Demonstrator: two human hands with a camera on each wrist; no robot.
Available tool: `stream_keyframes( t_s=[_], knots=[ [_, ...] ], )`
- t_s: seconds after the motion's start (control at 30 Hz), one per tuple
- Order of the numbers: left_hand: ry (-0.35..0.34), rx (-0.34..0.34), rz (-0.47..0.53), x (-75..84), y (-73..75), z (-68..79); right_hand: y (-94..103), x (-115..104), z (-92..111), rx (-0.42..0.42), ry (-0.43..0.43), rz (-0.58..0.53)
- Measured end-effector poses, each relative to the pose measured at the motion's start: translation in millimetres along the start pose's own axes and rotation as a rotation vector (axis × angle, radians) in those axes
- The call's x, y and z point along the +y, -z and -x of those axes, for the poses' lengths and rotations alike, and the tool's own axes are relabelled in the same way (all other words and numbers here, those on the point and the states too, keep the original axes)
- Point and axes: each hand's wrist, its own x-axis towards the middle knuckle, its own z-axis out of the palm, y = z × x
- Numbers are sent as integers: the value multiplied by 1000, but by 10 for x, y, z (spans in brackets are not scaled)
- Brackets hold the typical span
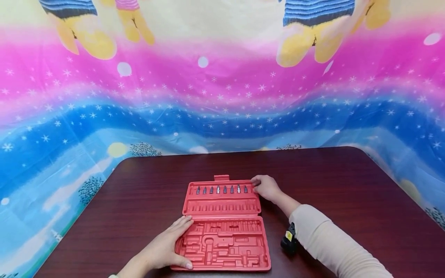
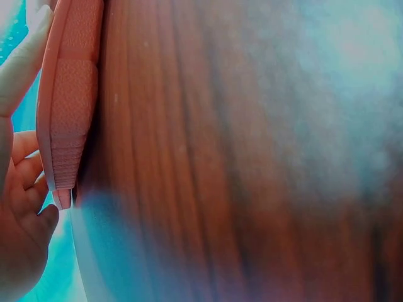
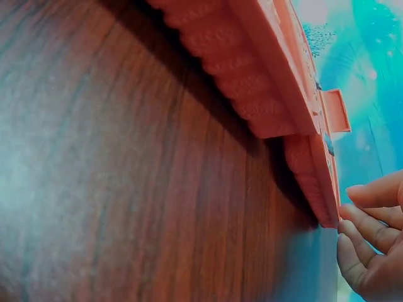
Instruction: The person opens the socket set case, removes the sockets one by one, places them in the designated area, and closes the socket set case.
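1. Head view shows an opened red moulded plastic case (image 1: 222, 265) lying flat on a dark reddish-brown wood-grain table (image 1: 146, 193), around the middle of the near part of the tabletop, its two halves unfolded near and far.
2. Eight small dark-grey metal bits (image 1: 225, 189) stand in a left-to-right row in the far half, with a row of ridged slots on their near side; the near half is moulded with variously shaped recesses.
3. One small red rectangular latch tab (image 1: 221, 177) juts from the far edge.
4. Person's left hand (image 1: 170, 243) rests on the left side of the near half, fingers extended and relaxed rather than clenched, thumb at the near left corner.
5. Person's right hand (image 1: 267, 187) is at the far right corner of the case, just beside the rightmost bit, fingers bent; whether they grasp the rim or a bit cannot be told.
6. Beige long sleeve (image 1: 333, 235) covers the right forearm, with a black device bearing a yellow label (image 1: 289, 238) at the wrist.
7. Behind the table hangs a pink-and-blue snowflake-printed cloth (image 1: 222, 85).
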Motion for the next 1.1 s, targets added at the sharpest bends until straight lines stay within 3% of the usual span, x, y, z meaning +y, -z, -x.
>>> stream_keyframes(
  t_s=[0.27,0.67,0.93,1.1],
  knots=[
    [13,-14,6,-5,-9,-6,-46,-56,-82,-87,-25,-8],
    [30,-34,13,6,-2,-14,-84,-125,-189,-128,-55,65],
    [14,-22,3,5,-2,-1,-112,-195,-203,-64,-185,-110],
    [19,-26,5,7,-3,3,-137,-211,-205,-32,-219,-143]
  ],
)
